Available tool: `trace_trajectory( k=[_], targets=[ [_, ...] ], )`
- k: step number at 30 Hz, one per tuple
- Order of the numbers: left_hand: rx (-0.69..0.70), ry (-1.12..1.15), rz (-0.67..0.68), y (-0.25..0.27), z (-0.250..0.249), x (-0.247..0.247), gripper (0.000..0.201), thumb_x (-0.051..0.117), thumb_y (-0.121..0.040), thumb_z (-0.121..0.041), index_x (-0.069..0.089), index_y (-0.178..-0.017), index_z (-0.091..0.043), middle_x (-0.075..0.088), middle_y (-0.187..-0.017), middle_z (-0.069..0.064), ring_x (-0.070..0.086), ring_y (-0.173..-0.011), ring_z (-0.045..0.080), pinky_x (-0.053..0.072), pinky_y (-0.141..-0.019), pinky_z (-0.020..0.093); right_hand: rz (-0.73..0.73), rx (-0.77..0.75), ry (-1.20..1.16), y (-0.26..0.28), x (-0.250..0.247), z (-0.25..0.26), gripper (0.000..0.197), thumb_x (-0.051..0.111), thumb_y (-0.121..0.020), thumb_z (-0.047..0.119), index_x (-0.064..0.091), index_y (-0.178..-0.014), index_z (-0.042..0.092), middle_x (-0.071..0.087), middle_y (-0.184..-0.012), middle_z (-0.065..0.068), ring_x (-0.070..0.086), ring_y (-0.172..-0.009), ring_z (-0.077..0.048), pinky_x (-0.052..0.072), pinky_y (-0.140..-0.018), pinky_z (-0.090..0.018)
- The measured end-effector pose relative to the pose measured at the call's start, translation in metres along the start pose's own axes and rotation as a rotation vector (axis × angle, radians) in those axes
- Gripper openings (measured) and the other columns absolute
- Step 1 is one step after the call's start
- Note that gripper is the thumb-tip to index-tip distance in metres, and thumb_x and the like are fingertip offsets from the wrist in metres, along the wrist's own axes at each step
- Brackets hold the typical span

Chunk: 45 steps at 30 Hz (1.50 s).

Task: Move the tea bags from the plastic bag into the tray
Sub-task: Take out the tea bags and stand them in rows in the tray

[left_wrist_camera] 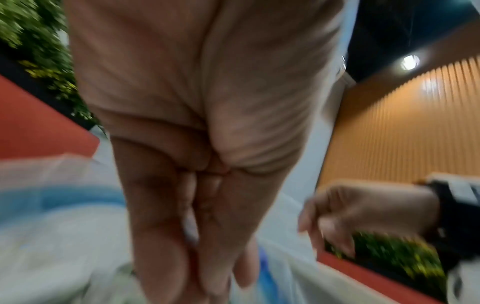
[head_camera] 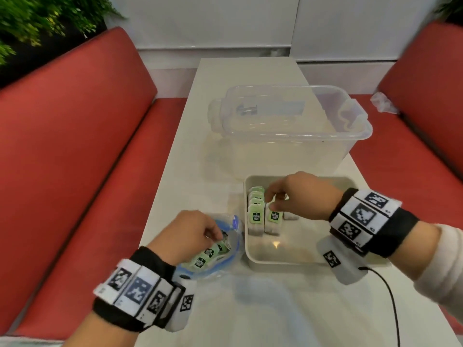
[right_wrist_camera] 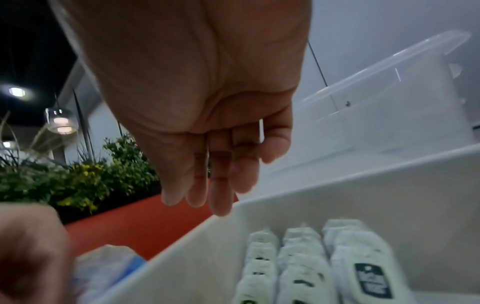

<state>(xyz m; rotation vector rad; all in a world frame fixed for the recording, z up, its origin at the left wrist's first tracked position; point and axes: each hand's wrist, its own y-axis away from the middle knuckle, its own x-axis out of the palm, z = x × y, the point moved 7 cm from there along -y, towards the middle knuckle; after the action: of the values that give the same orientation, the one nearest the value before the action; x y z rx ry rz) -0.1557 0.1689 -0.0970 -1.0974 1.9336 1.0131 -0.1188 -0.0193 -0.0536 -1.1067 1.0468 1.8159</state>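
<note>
A clear plastic bag [head_camera: 236, 246] with a blue zip lies open at the table's front left and holds several green-tagged tea bags [head_camera: 204, 257]. My left hand [head_camera: 219, 237] reaches into its mouth, thumb and fingertips drawn together on a tea bag; the left wrist view is blurred, with the left hand [left_wrist_camera: 228, 281] deep in the bag [left_wrist_camera: 52, 226]. To the right stands the white tray [head_camera: 288, 262] with rows of upright tea bags [head_camera: 256, 217]. Over those rows hovers my right hand [head_camera: 271, 199]. In the right wrist view the right hand [right_wrist_camera: 233, 176] hangs with loose fingers and holds nothing above the tray [right_wrist_camera: 363, 195].
A large clear plastic bin [head_camera: 288, 136] stands right behind the tray. Red benches [head_camera: 75, 146] flank the narrow white table [head_camera: 250, 309]. Crumpled plastic [head_camera: 383, 102] lies on the right bench. A black cable [head_camera: 390, 296] trails from my right wrist.
</note>
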Motion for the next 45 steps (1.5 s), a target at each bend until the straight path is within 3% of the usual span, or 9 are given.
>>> trace_trajectory(
  k=[3, 7, 18, 22, 26, 33, 37, 40, 45],
  targets=[
    [0.032, -0.157, -0.046, -0.004, -0.006, 0.024, 0.034, 0.048, -0.086, -0.013, 0.068, -0.106, -0.033, 0.07, -0.104, -0.01, 0.063, -0.094, 0.009, 0.047, -0.081, 0.021, -0.058, -0.005, -0.076, 0.013, 0.0, 0.022, 0.017, 0.061, -0.086, 0.037, 0.068, -0.101, 0.029, 0.067, -0.091, 0.009, 0.058, -0.081, -0.01, 0.046, -0.074, -0.026],
    [0.04, -0.326, -0.207, -0.009, -0.012, 0.035, 0.054, 0.02, -0.078, -0.063, 0.062, -0.074, -0.03, 0.063, -0.064, -0.006, 0.06, -0.061, 0.015, 0.05, -0.06, 0.024, -0.119, 0.016, -0.117, 0.026, 0.005, 0.033, 0.017, 0.061, -0.086, 0.039, 0.068, -0.099, 0.031, 0.067, -0.092, 0.009, 0.056, -0.079, -0.008, 0.041, -0.071, -0.023],
    [0.071, -0.261, -0.258, -0.001, 0.008, 0.008, 0.02, 0.049, -0.092, -0.03, 0.069, -0.09, -0.032, 0.067, -0.09, -0.011, 0.054, -0.073, 0.007, 0.034, -0.064, 0.019, -0.169, 0.076, -0.112, 0.046, 0.021, 0.039, 0.022, 0.066, -0.083, 0.038, 0.067, -0.104, 0.032, 0.065, -0.095, 0.01, 0.041, -0.081, -0.004, 0.026, -0.061, -0.009],
    [0.02, -0.12, -0.217, 0.002, 0.019, -0.002, 0.01, 0.061, -0.084, -0.023, 0.071, -0.083, -0.026, 0.069, -0.086, -0.01, 0.061, -0.075, 0.008, 0.048, -0.073, 0.025, -0.158, 0.073, -0.105, 0.038, 0.026, 0.049, 0.024, 0.067, -0.081, 0.038, 0.066, -0.104, 0.032, 0.068, -0.092, 0.01, 0.042, -0.083, -0.004, 0.033, -0.079, -0.024],
    [0.007, 0.046, -0.227, 0.005, 0.022, -0.013, 0.008, 0.064, -0.085, -0.026, 0.07, -0.08, -0.027, 0.066, -0.071, -0.01, 0.063, -0.066, 0.009, 0.052, -0.074, 0.031, -0.135, 0.035, -0.134, 0.03, 0.029, 0.063, 0.023, 0.065, -0.083, 0.035, 0.066, -0.106, 0.03, 0.069, -0.092, 0.009, 0.056, -0.088, -0.01, 0.042, -0.075, -0.025],
    [0.079, 0.023, -0.395, 0.014, 0.013, -0.036, 0.011, 0.048, -0.095, -0.03, 0.056, -0.088, -0.028, 0.054, -0.076, -0.012, 0.049, -0.077, 0.011, 0.032, -0.056, 0.02, -0.156, 0.014, -0.172, 0.017, 0.031, 0.077, 0.022, 0.06, -0.087, 0.035, 0.064, -0.107, 0.026, 0.069, -0.092, 0.006, 0.057, -0.083, -0.015, 0.047, -0.077, -0.03],
    [0.065, 0.405, -0.386, 0.01, 0.025, -0.033, 0.014, 0.043, -0.098, -0.023, 0.051, -0.088, -0.018, 0.054, -0.074, 0.008, 0.05, -0.067, 0.018, 0.046, -0.063, 0.021, -0.218, 0.0, -0.248, 0.015, 0.022, 0.078, 0.026, 0.051, -0.095, 0.027, 0.056, -0.119, 0.02, 0.068, -0.102, 0.001, 0.059, -0.094, -0.019, 0.042, -0.077, -0.028],
    [0.01, 0.831, -0.349, 0.01, 0.026, -0.029, 0.021, 0.038, -0.1, -0.022, 0.052, -0.096, -0.007, 0.058, -0.099, 0.024, 0.065, -0.086, 0.027, 0.058, -0.075, 0.038, -0.275, -0.027, -0.341, 0.013, 0.011, 0.081, 0.027, 0.049, -0.096, 0.024, 0.054, -0.122, 0.02, 0.065, -0.107, 0.0, 0.058, -0.096, -0.017, 0.039, -0.078, -0.027],
    [-0.05, 1.28, -0.181, 0.007, 0.005, -0.019, 0.028, 0.032, -0.102, -0.022, 0.052, -0.101, -0.002, 0.063, -0.098, 0.017, 0.07, -0.08, 0.02, 0.059, -0.061, 0.03, -0.295, -0.061, -0.45, 0.01, 0.002, 0.082, 0.025, 0.051, -0.095, 0.027, 0.057, -0.118, 0.021, 0.061, -0.09, 0.008, 0.048, -0.06, 0.004, 0.036, -0.061, -0.018]
  ],
)
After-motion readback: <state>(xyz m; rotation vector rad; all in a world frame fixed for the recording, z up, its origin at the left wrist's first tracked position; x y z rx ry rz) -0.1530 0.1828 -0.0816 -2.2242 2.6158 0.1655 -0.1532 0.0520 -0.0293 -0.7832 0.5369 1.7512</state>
